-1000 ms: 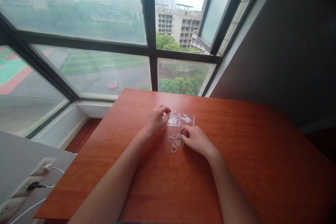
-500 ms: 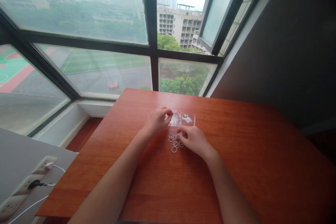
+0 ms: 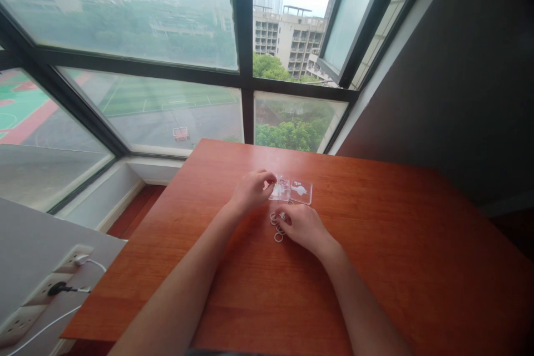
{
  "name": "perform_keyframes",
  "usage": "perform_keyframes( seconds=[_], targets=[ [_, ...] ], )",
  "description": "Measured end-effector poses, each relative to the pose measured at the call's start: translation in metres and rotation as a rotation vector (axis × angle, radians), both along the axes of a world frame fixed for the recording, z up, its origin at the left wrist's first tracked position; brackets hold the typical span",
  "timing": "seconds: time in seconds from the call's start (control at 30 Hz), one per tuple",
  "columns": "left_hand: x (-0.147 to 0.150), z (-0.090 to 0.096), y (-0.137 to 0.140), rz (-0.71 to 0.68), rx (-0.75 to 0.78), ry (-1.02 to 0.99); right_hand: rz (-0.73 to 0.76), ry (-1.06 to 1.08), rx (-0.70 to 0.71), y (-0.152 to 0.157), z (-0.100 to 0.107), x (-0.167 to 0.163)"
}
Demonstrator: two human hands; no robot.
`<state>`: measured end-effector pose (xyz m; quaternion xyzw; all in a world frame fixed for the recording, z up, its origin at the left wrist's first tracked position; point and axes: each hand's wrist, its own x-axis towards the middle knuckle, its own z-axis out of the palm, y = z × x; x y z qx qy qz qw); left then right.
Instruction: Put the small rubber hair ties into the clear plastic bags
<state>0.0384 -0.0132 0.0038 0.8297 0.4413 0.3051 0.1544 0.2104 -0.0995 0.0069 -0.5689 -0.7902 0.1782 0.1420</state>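
Note:
A small clear plastic box [image 3: 283, 192] lies open on the table, its lid [image 3: 301, 191] folded out to the right with a white figure on it. My left hand [image 3: 252, 188] is closed at the box's left edge, thumb and forefinger pinching it. Something ring-like shows inside the box. Nearer to me lies a loose cluster of small white rings [image 3: 278, 237], partly hidden under my right hand. My right hand [image 3: 301, 225] is closed in a pinch over them, with a pale ring seemingly at its fingertips. One more ring [image 3: 290, 202] lies just below the lid.
The reddish-brown wooden table [image 3: 375, 256] reaches far to the right. Behind it stand dark-framed windows [image 3: 247, 111], one pane swung outward. At lower left, a wall strip of sockets [image 3: 45, 289] holds a white and a black plug with cables.
My right hand has shifted slightly left and down, deeper over the rings, uncovering one near the lid. My left hand stays at the box. The whole view has shifted a little.

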Motion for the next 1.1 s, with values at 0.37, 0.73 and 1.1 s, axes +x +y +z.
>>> perform_keyframes(
  seconds=[0.37,0.73,1.1],
  targets=[
    [0.0,-0.002,0.001,-0.005,0.011,0.009,-0.004,0.066,0.004,0.0,0.001,0.006],
    [0.001,-0.001,0.0,0.001,0.016,0.019,-0.074,0.059,-0.053,0.006,-0.004,0.027],
    [0.007,0.002,-0.004,-0.074,-0.051,-0.082,-0.165,0.257,0.063,0.014,-0.006,0.028]
  ],
)
